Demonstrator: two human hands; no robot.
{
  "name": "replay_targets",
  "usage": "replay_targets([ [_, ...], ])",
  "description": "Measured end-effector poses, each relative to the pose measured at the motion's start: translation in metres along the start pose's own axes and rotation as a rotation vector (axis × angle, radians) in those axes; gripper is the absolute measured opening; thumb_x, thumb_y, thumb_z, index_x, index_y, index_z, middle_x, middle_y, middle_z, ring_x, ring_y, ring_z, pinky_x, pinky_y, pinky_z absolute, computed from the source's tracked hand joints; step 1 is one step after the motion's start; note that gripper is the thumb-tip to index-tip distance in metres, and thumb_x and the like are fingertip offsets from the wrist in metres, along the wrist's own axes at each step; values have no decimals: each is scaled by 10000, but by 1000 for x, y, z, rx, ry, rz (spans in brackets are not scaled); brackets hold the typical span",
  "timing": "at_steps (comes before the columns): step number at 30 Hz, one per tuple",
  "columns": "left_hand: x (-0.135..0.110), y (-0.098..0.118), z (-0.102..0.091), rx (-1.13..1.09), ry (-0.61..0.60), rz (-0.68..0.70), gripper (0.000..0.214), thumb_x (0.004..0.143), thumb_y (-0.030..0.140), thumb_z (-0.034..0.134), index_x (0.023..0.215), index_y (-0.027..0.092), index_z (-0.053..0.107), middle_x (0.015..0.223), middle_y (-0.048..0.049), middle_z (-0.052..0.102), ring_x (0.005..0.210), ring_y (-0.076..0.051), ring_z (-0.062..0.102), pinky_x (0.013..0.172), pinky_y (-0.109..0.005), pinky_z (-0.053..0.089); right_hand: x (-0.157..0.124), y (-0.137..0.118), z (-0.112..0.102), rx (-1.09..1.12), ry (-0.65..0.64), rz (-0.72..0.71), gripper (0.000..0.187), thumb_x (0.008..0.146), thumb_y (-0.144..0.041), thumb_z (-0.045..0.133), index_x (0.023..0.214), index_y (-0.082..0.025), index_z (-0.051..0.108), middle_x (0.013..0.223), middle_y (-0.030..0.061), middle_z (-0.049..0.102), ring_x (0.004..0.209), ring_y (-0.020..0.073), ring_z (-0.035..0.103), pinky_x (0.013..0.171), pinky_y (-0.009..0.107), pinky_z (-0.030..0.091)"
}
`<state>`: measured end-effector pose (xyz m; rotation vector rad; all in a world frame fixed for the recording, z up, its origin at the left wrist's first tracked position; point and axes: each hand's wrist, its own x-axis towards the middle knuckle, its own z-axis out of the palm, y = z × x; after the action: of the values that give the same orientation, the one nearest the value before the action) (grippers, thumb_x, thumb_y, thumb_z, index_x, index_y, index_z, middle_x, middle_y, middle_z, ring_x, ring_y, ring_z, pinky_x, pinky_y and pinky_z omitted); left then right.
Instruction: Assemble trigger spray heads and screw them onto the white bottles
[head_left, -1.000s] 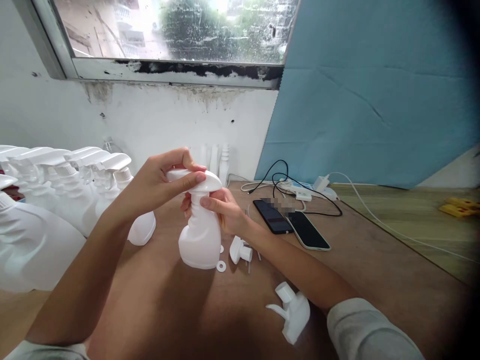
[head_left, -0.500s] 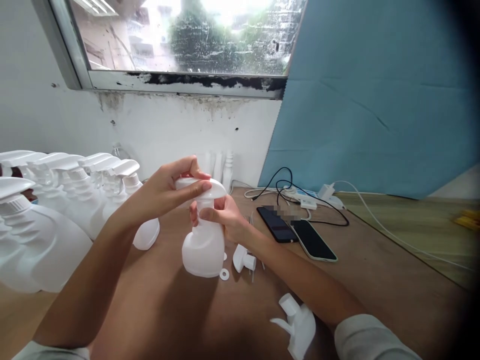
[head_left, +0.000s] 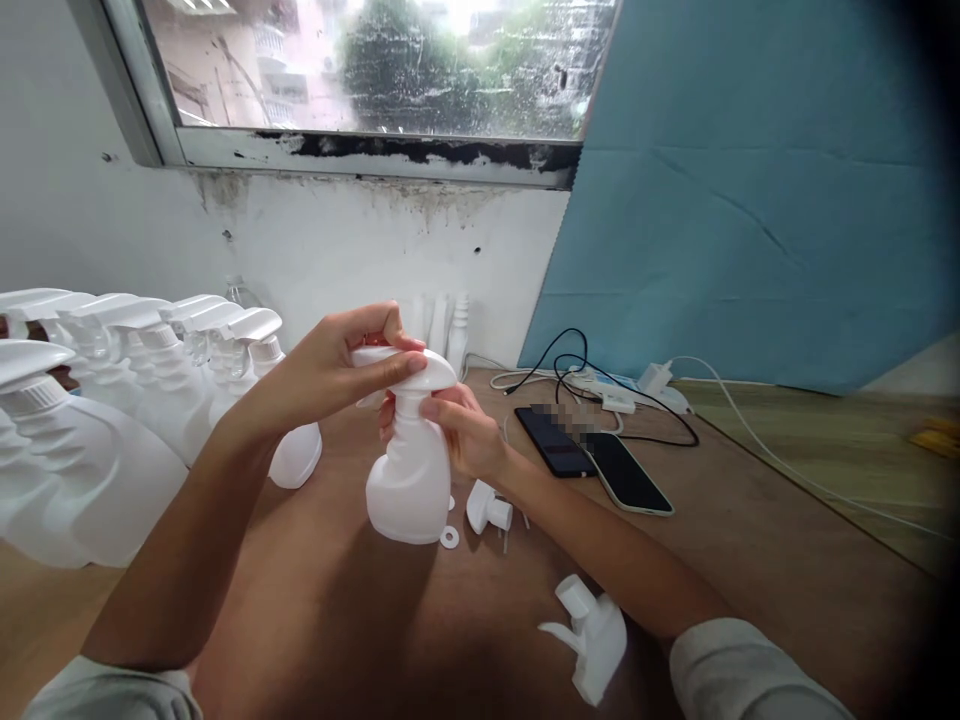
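A white plastic spray bottle (head_left: 409, 490) stands upright on the brown table before me, a white trigger sprayer head (head_left: 435, 371) on its neck. My left hand (head_left: 360, 365) grips that head from the left, thumb along its near side and fingers over the top. From the right, my right hand (head_left: 466, 430) is closed round the neck just below the head, its thumb at the collar; some fingertips show behind the neck. Close to the bottle's base lie a white ring washer (head_left: 449, 538) and a loose sprayer head (head_left: 489, 508). Another loose sprayer head (head_left: 591, 636) rests nearer me.
Several white spray bottles with heads fitted (head_left: 150, 390) crowd the left side. Two phones (head_left: 628, 473) lie at the right, with a power strip (head_left: 619, 398) and tangled cables behind. White bottle-like shapes (head_left: 457, 335) stand by the wall. A blue cloth (head_left: 735, 200) hangs at right.
The right thumb has moved from across the bottle's neck up to its right side, near the collar. My left hand keeps its hold on the head. The view has tilted slightly.
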<state>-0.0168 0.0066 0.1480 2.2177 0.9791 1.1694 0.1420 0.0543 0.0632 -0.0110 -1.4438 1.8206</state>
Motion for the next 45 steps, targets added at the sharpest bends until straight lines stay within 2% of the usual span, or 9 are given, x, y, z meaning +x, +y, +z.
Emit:
replay_targets([
  [3, 0, 1, 0, 30, 16, 0, 289, 858, 404, 613, 731, 184, 475, 667, 16, 613, 607, -107, 599, 572, -227, 476, 0, -1, 2, -54, 52, -15, 357, 721, -258, 748, 1015, -152, 578, 828, 47, 671, 695, 154, 639, 630, 271, 521],
  [8, -2, 2, 1, -22, -12, -16, 287, 868, 409, 599, 747, 189, 460, 623, 25, 596, 534, -99, 567, 541, -239, 465, 0, -1, 2, -35, -49, -4, 314, 795, -379, 643, 959, -115, 600, 873, 105, 674, 733, 184, 636, 615, 288, 518],
  [12, -2, 2, 1, 29, 13, 3, 292, 857, 404, 617, 729, 185, 472, 581, 34, 575, 574, -108, 586, 589, -244, 478, 0, -1, 3, -94, 25, -17, 299, 733, -271, 731, 965, -134, 602, 838, 55, 661, 689, 148, 624, 609, 260, 512],
  [17, -2, 3, 1, -23, -25, -19, 281, 863, 398, 609, 739, 190, 468, 611, 34, 589, 508, -92, 558, 527, -237, 456, 1, -3, 5, -76, -28, 20, 349, 764, -420, 671, 930, -121, 604, 837, 94, 670, 687, 165, 606, 569, 265, 494],
  [21, -1, 2, 0, -3, -4, -14, 281, 857, 405, 614, 734, 192, 479, 594, 31, 581, 546, -105, 576, 547, -240, 471, 0, -4, 6, -144, 61, 30, 334, 710, -311, 753, 962, -148, 607, 787, 45, 659, 660, 140, 593, 586, 250, 487],
  [25, -1, 1, 1, -42, -17, -33, 271, 848, 409, 627, 760, 191, 491, 631, 22, 587, 501, -89, 541, 495, -235, 448, 0, -2, 3, -95, -27, 13, 346, 769, -409, 676, 958, -124, 625, 819, 83, 670, 702, 171, 611, 602, 277, 492],
  [30, -1, 0, -1, -20, 2, -37, 266, 842, 392, 643, 757, 183, 502, 660, 13, 604, 559, -100, 582, 534, -235, 463, 1, -3, 2, -98, 11, 45, 353, 737, -324, 744, 1007, -139, 611, 764, 45, 661, 674, 147, 609, 599, 246, 481],
  [36, -3, 1, -1, -107, -50, -59, 249, 853, 369, 635, 775, 184, 487, 699, 8, 627, 515, -90, 579, 511, -232, 474, -1, -2, 0, -131, -38, 12, 384, 798, -475, 670, 887, -105, 625, 770, 89, 650, 683, 163, 602, 600, 271, 479],
  [45, -2, 1, -2, -50, -58, -9, 260, 848, 367, 634, 737, 180, 492, 695, 3, 613, 610, -104, 583, 532, -216, 448, 0, 11, 9, -261, 61, -109, 235, 780, -355, 706, 831, -151, 601, 619, 3, 579, 555, 121, 520, 533, 255, 421],
])
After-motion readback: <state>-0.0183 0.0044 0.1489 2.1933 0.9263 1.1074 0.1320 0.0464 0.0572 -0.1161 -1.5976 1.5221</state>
